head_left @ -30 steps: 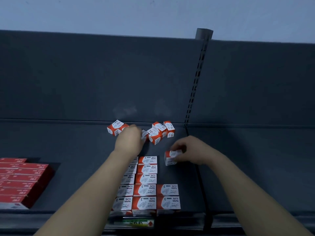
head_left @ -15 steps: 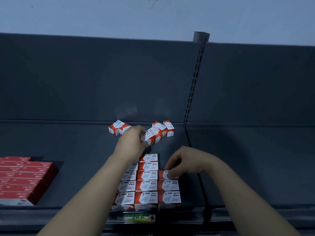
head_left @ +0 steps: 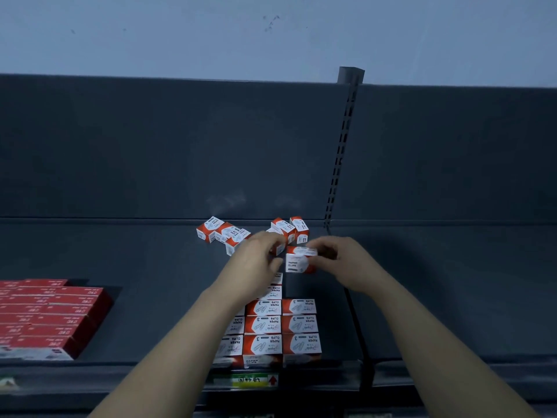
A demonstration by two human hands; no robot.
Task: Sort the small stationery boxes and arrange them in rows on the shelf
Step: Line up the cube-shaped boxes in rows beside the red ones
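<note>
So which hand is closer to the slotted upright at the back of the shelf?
Right. The right hand is in front of the slotted upright, near its foot; the left hand is further left, by the loose boxes.

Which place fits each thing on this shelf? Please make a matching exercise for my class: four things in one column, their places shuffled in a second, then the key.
Things
1. neat rows of paper clip boxes
2. loose boxes
3. flat red boxes
4. single box

Places
A. jumbled at the back of the shelf
B. pinched by the right hand
C. stacked at the far left
D. lined up at the front edge

Pairs: 1-D, 2-A, 3-C, 4-B
</note>
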